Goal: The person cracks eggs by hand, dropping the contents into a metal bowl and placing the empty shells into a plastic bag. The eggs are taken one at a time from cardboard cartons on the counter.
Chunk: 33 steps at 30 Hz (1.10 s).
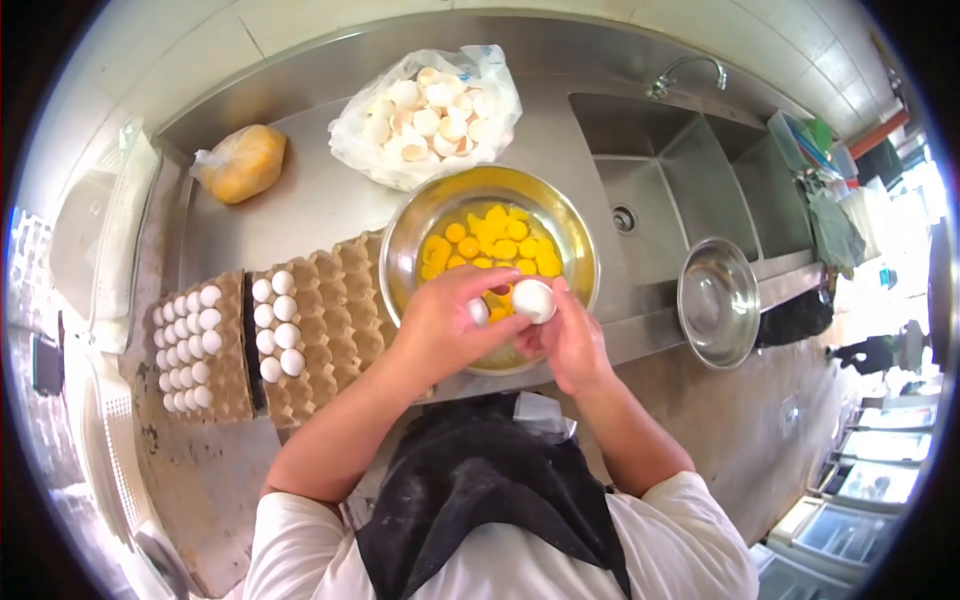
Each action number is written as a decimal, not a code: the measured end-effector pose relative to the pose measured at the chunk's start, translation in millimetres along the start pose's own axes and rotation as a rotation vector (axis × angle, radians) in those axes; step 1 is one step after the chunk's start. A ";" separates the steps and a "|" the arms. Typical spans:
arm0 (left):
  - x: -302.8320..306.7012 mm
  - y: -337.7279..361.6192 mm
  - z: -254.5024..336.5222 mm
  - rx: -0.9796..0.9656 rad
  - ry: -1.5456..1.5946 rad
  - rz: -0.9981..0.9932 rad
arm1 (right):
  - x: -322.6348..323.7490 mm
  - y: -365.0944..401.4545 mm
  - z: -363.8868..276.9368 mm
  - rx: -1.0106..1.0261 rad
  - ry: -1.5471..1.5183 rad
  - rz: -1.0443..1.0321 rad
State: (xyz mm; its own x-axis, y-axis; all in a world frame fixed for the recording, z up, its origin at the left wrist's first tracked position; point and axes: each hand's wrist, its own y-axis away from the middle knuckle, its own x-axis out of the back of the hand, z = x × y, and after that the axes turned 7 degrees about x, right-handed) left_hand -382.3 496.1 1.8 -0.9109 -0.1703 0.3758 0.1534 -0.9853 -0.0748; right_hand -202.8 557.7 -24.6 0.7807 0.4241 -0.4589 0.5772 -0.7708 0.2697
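Over a large steel bowl (408,235) both of my hands meet around a white egg (533,300). My right hand (578,350) is closed on this egg, and the fingertips of my left hand (450,318) touch its other side. A second white egg (478,311) shows between the thumb and fingers of my left hand, partly hidden. Below them, many raw egg yolks (490,235) lie in clear egg white inside the bowl. Left of the bowl, an egg carton (325,330) has white eggs along its left side and bare cups elsewhere.
A second carton (232,350) with white eggs sits farther left. Behind the bowl is a plastic bag (350,140) of eggshells (425,122). A tied bag with yellow-orange contents (245,165) lies back left. To the right are a double sink (640,150), a faucet (690,70) and another steel bowl (718,300).
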 end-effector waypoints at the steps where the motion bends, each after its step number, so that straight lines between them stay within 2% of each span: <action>1: -0.7 -1.9 -0.1 -0.024 -0.064 0.021 | -2.2 -4.1 2.7 -0.005 -0.001 -0.008; 3: -1.2 -4.3 -1.7 -0.042 -0.131 0.047 | -3.6 -12.9 9.1 0.073 0.122 -0.006; 9: -6.7 -7.9 -14.8 -0.032 -0.157 0.184 | -1.8 -33.4 14.0 0.113 0.303 -0.082; 18: -14.8 -14.2 -30.4 0.054 -0.258 0.259 | -2.6 -54.8 9.7 0.036 0.400 -0.128; 21: -16.8 -16.5 -42.1 0.129 -0.155 0.299 | 0.7 -66.6 4.1 -0.033 0.420 -0.174; 23: -15.1 -19.2 -45.2 0.245 -0.026 0.272 | 3.2 -73.2 0.9 -0.040 0.425 -0.202; 28: -2.9 -26.0 -45.2 0.257 0.007 0.233 | -0.3 -82.5 -14.0 -0.074 0.488 -0.228; 30: 3.9 -28.0 -43.6 0.265 -0.003 0.220 | 6.9 -91.0 -17.2 0.168 0.688 -0.404; 31: 8.6 -29.7 -39.4 0.185 -0.113 0.237 | 7.9 -94.3 -22.0 0.167 0.688 -0.405; 32: 13.0 -31.7 -34.8 0.105 -0.222 0.252 | 7.2 -96.9 -29.8 0.278 0.846 -0.438; 33: 17.6 -33.7 -30.3 0.109 -0.219 0.252 | 5.3 -98.3 -38.4 0.389 1.005 -0.470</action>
State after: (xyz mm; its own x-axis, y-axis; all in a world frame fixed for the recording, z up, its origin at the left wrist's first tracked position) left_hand -415.1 526.6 -17.1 -0.7372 -0.3946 0.5485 0.4137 -0.9054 -0.0954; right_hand -246.2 653.9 -21.1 0.4489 0.7560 0.4764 0.8827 -0.4581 -0.1048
